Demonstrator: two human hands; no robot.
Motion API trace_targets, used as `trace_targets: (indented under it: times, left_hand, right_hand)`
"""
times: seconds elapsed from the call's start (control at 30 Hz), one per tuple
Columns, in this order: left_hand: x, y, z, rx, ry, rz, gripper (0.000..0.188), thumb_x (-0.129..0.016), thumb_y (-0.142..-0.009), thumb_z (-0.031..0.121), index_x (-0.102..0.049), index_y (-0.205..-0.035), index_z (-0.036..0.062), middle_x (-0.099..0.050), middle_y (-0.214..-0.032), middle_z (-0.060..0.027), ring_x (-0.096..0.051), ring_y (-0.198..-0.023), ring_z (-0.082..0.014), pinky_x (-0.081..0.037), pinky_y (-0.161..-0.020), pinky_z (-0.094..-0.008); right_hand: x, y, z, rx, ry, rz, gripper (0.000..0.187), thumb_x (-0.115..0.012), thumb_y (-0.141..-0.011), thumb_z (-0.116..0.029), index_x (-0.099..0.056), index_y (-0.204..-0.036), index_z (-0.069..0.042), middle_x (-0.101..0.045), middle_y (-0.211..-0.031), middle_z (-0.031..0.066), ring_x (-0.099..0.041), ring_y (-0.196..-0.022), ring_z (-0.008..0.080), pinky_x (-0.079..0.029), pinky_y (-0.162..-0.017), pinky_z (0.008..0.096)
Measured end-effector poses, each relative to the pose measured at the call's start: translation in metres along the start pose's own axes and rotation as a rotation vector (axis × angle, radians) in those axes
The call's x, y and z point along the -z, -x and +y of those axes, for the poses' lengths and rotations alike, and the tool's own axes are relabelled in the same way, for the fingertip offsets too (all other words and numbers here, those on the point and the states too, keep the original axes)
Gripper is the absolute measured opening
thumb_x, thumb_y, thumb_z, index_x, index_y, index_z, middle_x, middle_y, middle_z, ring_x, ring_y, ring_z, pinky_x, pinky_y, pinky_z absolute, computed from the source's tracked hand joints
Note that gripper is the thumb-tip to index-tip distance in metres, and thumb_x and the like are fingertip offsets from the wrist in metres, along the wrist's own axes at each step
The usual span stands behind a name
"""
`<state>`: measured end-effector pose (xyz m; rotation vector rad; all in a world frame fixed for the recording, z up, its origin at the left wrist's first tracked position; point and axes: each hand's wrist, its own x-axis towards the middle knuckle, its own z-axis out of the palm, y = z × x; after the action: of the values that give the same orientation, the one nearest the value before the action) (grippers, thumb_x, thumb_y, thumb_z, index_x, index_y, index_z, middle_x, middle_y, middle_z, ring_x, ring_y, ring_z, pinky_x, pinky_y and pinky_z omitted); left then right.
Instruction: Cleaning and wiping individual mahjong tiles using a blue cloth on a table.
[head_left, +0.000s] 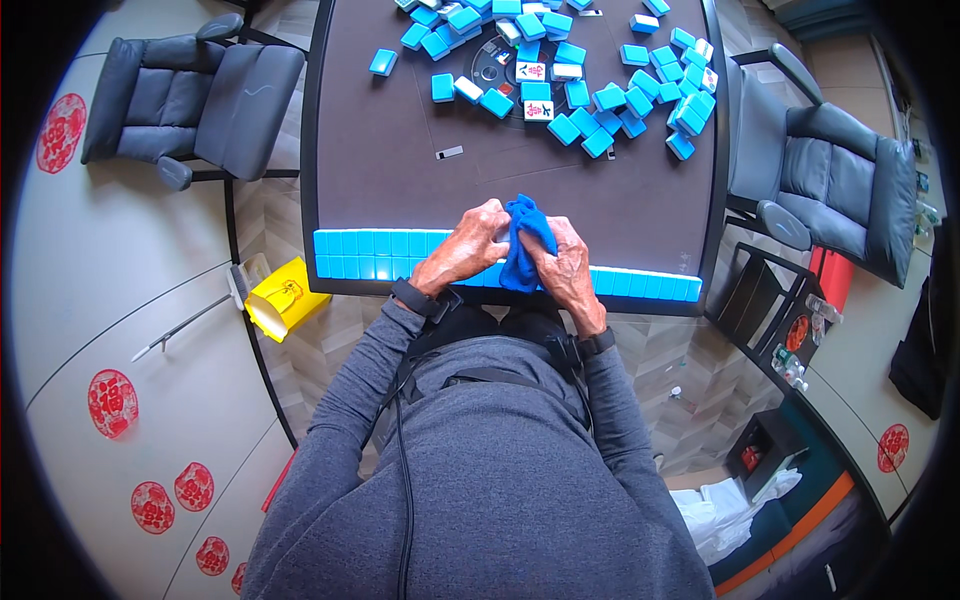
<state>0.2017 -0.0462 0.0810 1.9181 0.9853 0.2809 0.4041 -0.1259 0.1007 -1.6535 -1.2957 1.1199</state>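
Above the near edge of the table, my right hand grips a crumpled blue cloth. My left hand is closed at the cloth's left side, pinching a pale piece that looks like a mahjong tile, mostly hidden by fingers and cloth. Below and beside my hands runs a long row of mahjong tiles, blue backs showing, stacked two deep at the left. A lower stretch of the row continues right of my right hand. My hands and the cloth cover the row's middle.
Loose mahjong tiles lie heaped across the far part of the dark table, a few face up around the round centre panel. Grey armchairs stand left and right. A yellow bin sits near the table's left corner.
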Motion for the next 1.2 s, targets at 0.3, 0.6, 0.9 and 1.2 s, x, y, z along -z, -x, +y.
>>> trace_targets:
  times: [0.3,0.6,0.9,1.2]
  left_hand:
    - [-0.006,0.011,-0.005,0.164,0.472,-0.004,0.035,-0.08,-0.101,0.018,-0.074,-0.13,-0.0001,-0.061,-0.106,-0.0024,-0.067,-0.094,-0.0141,-0.062,-0.078,-0.0297]
    - [-0.04,0.016,-0.002,0.364,0.692,0.334,0.044,-0.081,-0.101,0.019,-0.07,-0.136,-0.0042,-0.076,-0.111,-0.0107,-0.071,-0.099,-0.0156,-0.063,-0.079,-0.0312]
    - [-0.043,0.02,-0.005,0.31,0.542,0.319,0.041,-0.078,-0.099,0.014,-0.069,-0.136,-0.0044,-0.078,-0.106,-0.015,-0.073,-0.097,-0.0193,-0.061,-0.09,-0.0358]
    - [-0.025,0.026,0.03,0.222,0.418,0.141,0.056,-0.077,-0.097,0.008,-0.058,-0.148,-0.0021,-0.074,-0.124,-0.0216,-0.073,-0.111,-0.0263,-0.06,-0.099,-0.0389]
  right_hand:
    - [0.005,0.003,0.007,-0.308,-0.3,-0.097,0.044,-0.072,-0.108,-0.035,-0.072,-0.134,0.0,-0.075,-0.113,0.0058,-0.066,-0.102,0.0137,-0.057,-0.092,0.034]
    - [-0.01,0.006,0.015,-0.341,-0.402,-0.027,0.041,-0.071,-0.108,-0.031,-0.071,-0.134,0.001,-0.074,-0.114,0.0035,-0.065,-0.101,0.0114,-0.056,-0.09,0.0301]
    - [-0.017,0.003,0.01,-0.22,-0.232,0.013,0.039,-0.07,-0.109,-0.03,-0.071,-0.133,0.0,-0.074,-0.114,0.0049,-0.065,-0.102,0.0124,-0.056,-0.09,0.0314]
    - [-0.009,0.005,0.026,-0.404,-0.386,-0.019,0.048,-0.064,-0.11,-0.041,-0.072,-0.13,0.001,-0.076,-0.11,0.0094,-0.067,-0.1,0.0175,-0.056,-0.09,0.0368]
